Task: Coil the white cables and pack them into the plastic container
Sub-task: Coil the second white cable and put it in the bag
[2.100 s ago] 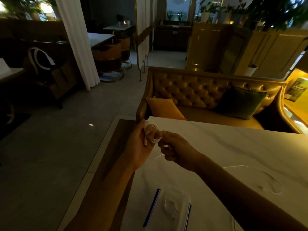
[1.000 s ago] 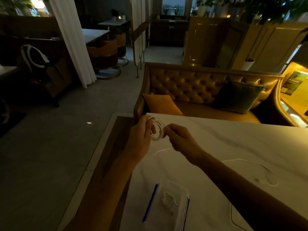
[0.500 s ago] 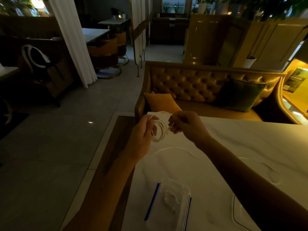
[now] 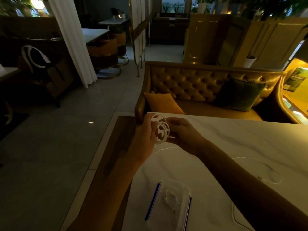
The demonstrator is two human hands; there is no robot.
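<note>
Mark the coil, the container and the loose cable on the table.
coil point(image 4: 161, 130), head view, on its white loops between the hands.
container point(image 4: 182, 214), head view, on its clear floor.
loose cable point(image 4: 266, 165), head view, on its curve right of the arm.

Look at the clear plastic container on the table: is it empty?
No: the plastic container already holds a small white coiled cable, lying on its bottom.

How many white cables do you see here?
3: a coil held between both hands, a coiled one in the container, and a loose one on the table at right. The arm may hide more.
</note>
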